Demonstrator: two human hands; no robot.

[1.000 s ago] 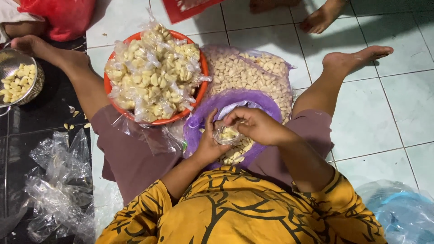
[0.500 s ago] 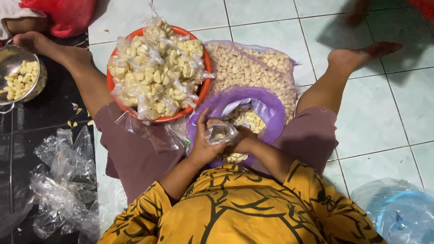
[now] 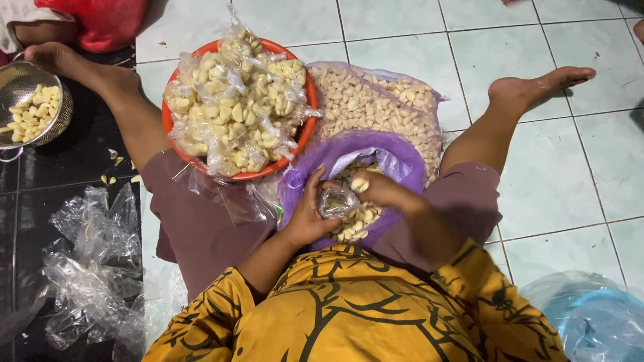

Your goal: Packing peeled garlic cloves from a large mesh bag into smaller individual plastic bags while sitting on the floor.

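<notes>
I sit on the floor with legs spread. My left hand [image 3: 307, 216] holds a small clear plastic bag [image 3: 336, 200] open over the purple sack. My right hand [image 3: 376, 190] pinches a few peeled garlic cloves [image 3: 359, 182] at the bag's mouth. The purple mesh sack [image 3: 402, 164] lies between my legs, full of pale peeled cloves [image 3: 365, 104]. An orange basin [image 3: 301, 134] next to it is heaped with small filled clear bags [image 3: 236, 100].
A metal strainer [image 3: 27, 87] with cloves stands at far left by my left foot. Crumpled empty clear bags [image 3: 94, 268] lie on the dark floor at left. A blue bag [image 3: 594, 322] sits at lower right. A red bag [image 3: 100, 20] lies at top left.
My right hand came up out of the sack with cloves and moved to the mouth of the small bag in my left hand. The view shifted slightly.
</notes>
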